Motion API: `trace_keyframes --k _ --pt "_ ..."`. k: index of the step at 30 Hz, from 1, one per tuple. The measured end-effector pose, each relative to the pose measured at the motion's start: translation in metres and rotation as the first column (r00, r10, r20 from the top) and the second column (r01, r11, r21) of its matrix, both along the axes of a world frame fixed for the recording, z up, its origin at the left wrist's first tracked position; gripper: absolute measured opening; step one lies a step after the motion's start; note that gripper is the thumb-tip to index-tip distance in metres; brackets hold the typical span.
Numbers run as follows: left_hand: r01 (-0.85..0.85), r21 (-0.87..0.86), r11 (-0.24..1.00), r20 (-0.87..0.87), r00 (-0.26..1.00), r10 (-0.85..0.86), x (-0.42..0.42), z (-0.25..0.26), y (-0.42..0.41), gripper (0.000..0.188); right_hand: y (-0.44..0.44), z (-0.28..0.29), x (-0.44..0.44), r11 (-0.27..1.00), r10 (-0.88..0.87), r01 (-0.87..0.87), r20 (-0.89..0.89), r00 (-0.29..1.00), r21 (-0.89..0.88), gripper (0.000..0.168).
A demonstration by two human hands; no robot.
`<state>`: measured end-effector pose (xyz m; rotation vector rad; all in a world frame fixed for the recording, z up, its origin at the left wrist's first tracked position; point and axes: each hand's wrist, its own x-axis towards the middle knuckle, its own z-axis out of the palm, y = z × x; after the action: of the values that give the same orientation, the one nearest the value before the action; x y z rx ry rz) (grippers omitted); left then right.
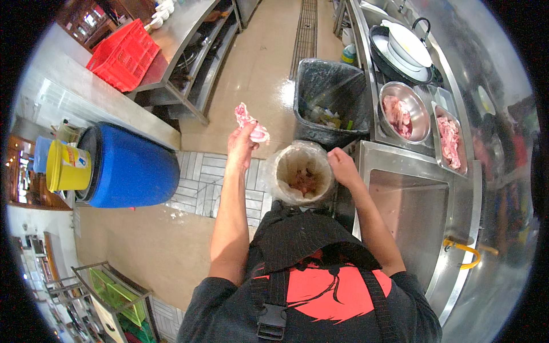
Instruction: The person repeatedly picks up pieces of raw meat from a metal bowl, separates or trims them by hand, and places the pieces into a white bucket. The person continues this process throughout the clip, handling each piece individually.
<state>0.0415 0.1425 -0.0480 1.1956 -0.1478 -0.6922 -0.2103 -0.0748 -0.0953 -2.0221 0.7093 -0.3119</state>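
My left hand (243, 143) grips a piece of raw meat (253, 126), pale pink with fat, held up over the floor. My right hand (342, 165) is closed at the right rim of a plastic-lined bucket (281, 188); it seems to pinch the liner, though the fingertips are hard to make out. Brownish scraps (303, 181) lie at the bottom of the bucket. On the steel counter to the right, a round steel bowl (421, 122) holds raw meat (398, 113). Beside it, more raw meat (449, 139) fills a rectangular steel tray (463, 166).
A black-lined waste bin (309, 96) stands just beyond the bucket. The steel sink (407, 206) with a yellow hose (467, 252) is at the right. At the left are a blue barrel (137, 167), a yellow bucket (68, 166) and a red crate (124, 55). White dishes (409, 45) stand up the counter.
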Motion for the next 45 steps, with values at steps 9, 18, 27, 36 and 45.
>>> trace_keyframes --k 9,18,27,36,45 --pt "0.145 -0.210 0.967 -0.181 0.966 -0.184 -0.030 0.023 -0.011 0.033 0.016 -0.005 0.012 0.851 0.265 -0.334 -0.217 0.939 -0.404 0.019" --pt "0.170 -0.195 0.966 -0.232 0.949 -0.213 -0.037 0.026 -0.017 0.036 0.016 0.000 0.022 0.791 0.270 -0.386 -0.295 0.917 -0.476 0.022" --pt "0.310 -0.236 0.921 -0.205 0.910 -0.359 -0.012 -0.001 -0.019 0.036 0.026 0.032 0.040 0.811 0.115 -0.368 -0.492 0.863 -0.454 0.021" --pt "0.451 -0.296 0.842 -0.196 0.834 -0.516 0.007 -0.030 -0.010 0.039 0.037 0.051 0.042 0.777 0.049 -0.230 -0.308 0.950 -0.586 0.020" --pt "0.525 -0.320 0.788 -0.173 0.786 -0.594 0.004 -0.027 -0.023 0.043 0.063 0.118 0.068 0.927 0.115 -0.060 0.128 0.985 -0.370 0.016"
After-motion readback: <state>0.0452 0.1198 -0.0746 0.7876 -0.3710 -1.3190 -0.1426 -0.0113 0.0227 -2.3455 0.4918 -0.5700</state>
